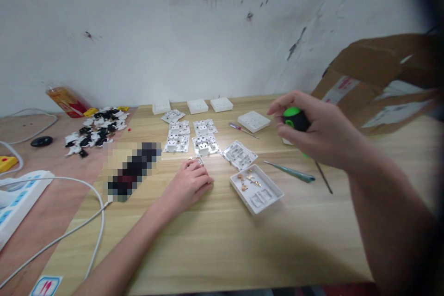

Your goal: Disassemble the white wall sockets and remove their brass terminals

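Note:
My left hand (187,186) lies curled on the wooden table, its fingers closed over a small metal socket part (196,161) that shows just past the fingertips. My right hand (312,130) is raised at the right, gripping a screwdriver (296,119) with a green and black handle; its thin dark shaft points down past the hand. Nearest my left hand are several opened white wall socket bodies (206,145). An open white socket housing (256,188) holding small brass contacts sits between my hands.
A teal-handled screwdriver (289,171) and a small red-handled screwdriver (243,130) lie on the table. White socket plates (197,106) line the back edge by the wall. A heap of black and white parts (93,132), a pixelated object (132,171), a power strip (17,203) and cables lie left; a cardboard box (374,83) stands right.

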A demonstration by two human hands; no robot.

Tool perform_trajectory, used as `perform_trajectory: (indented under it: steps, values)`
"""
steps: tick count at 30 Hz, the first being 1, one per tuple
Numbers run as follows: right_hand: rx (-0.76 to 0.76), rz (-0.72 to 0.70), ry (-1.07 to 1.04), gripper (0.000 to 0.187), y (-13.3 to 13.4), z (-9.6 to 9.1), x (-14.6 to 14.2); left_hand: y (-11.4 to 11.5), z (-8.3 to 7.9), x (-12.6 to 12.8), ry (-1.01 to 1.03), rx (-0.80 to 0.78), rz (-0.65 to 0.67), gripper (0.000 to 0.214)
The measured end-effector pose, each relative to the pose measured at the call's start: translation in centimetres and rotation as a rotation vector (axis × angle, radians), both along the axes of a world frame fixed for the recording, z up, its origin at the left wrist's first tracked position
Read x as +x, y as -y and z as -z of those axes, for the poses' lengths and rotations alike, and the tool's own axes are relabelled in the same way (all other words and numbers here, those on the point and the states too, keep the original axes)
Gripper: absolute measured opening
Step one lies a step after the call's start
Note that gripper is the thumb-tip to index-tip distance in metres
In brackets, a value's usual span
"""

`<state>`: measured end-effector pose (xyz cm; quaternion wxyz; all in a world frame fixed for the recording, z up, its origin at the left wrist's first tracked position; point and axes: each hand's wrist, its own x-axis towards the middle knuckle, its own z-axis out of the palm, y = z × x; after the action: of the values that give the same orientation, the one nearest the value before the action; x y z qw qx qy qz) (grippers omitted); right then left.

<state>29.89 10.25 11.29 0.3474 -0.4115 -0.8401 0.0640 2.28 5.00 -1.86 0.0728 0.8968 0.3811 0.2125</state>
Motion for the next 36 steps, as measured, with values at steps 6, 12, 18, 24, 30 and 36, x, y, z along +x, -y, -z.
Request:
perform_trajectory:
  steps: [6,12,18,24,30,36]
  values:
    - [-0.220,-0.075,0.164,0.017,-0.1,3.0,0.8,-1.0,-1.5,2.4,0.308,-0.029,-0.032,0.010]
    - [-0.402,-0.168,0.323,0.026,1.0,4.7,1.7,-2.5,-2.1,7.6,0.478,-0.187,-0.030,0.004]
    - [-0.443,-0.174,0.320,0.032,2.2,6.1,2.4,-2.0,-2.1,9.1,0.618,-0.401,-0.070,0.002]
    - [-0.432,-0.216,0.262,0.030,2.3,6.6,1.7,-2.1,-2.0,9.0,0.707,-0.556,-0.061,0.007]
    - [-0.363,-0.223,0.194,0.028,2.3,7.1,1.6,-2.5,-1.7,8.6,0.668,-0.556,-0.076,0.016]
    - [-0.345,-0.241,0.184,0.028,2.3,7.1,1.7,-2.4,-2.2,8.3,0.496,-0.366,0.009,0.019]
